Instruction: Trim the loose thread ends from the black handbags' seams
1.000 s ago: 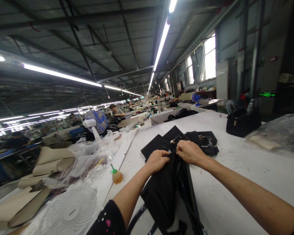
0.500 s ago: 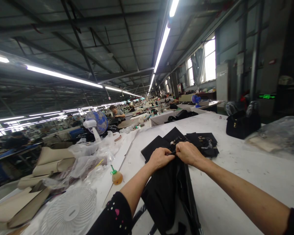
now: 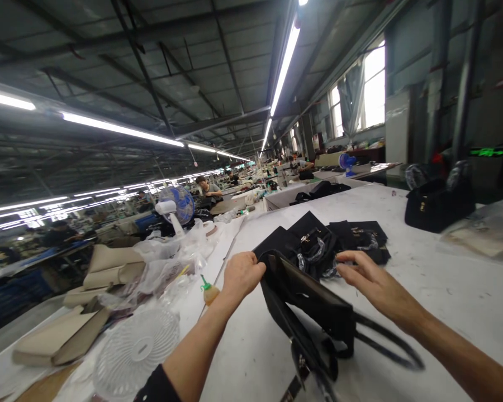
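A black handbag (image 3: 308, 296) with long strap handles hangs tilted over the white tabletop, its near end toward me. My left hand (image 3: 243, 274) is closed on the bag's far left edge. To the right of the bag, my right hand (image 3: 371, 279) is off it, fingers apart and holding nothing. One dark handle (image 3: 388, 340) sticks out to the right, smeared by motion. Just beyond my hands lie more black bags (image 3: 312, 237) with gold-coloured clasps and plastic-wrapped handles.
A small oil bottle (image 3: 210, 292) with a green spout stands left of my left arm. Farther left are a clear fan grille (image 3: 138, 352), beige pieces (image 3: 62, 340) and plastic bags (image 3: 163, 254). A finished-looking black handbag (image 3: 438, 206) stands at the right.
Both hands were together at the bag's far edge. The right hand has let go and moved right. The bag has swung round, with its handles now showing at the near right.
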Motion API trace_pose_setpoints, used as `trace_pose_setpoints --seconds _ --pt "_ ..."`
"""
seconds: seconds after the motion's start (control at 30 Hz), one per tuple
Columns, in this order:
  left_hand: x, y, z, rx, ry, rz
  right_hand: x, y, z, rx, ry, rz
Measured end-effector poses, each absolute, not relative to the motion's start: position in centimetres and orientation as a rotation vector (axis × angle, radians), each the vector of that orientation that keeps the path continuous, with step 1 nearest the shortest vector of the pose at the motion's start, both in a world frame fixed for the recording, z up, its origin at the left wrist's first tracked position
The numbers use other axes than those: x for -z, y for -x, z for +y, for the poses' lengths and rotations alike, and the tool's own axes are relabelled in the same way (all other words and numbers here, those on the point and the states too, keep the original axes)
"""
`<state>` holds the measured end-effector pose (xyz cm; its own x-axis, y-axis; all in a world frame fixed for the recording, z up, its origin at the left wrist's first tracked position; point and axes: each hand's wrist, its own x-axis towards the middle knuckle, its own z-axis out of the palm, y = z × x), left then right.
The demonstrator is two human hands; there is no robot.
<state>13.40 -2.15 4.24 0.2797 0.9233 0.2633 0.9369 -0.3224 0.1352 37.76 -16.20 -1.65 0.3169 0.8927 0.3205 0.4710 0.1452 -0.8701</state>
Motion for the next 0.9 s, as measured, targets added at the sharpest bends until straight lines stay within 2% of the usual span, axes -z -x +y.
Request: trace_pose_setpoints --seconds 0.1,0.17,0.3,0.43,0.6,0.9 --pt "-3.1 -12.9 -1.6 0.315 2.424 -1.917 3.4 -36.4 -17.5 -0.407 1.478 -1.443" --pt "-2.8 -13.0 -1.5 0.349 2.432 -1.883 4.2 -35.7 -17.5 -0.302 1.509 -1.492" --pt "-3.4 -13.9 -2.2 0.495 2.65 -1.32 4.9 -35.7 -16.1 -0.236 1.53 -1.467" --pt "-3.7 -15.0 -2.3 0.494 2.86 -0.961 5.5 -36.6 -14.6 -0.395 1.505 -1.323" --pt "-3.1 -15.9 -0.9 0.485 2.883 -0.937 6.2 -37.4 -13.6 -0.634 1.379 -1.09" --pt "-2.2 -16.5 0.7 0.718 2.968 -1.108 6.4 -38.1 -11.3 -0.658 1.237 -1.005"
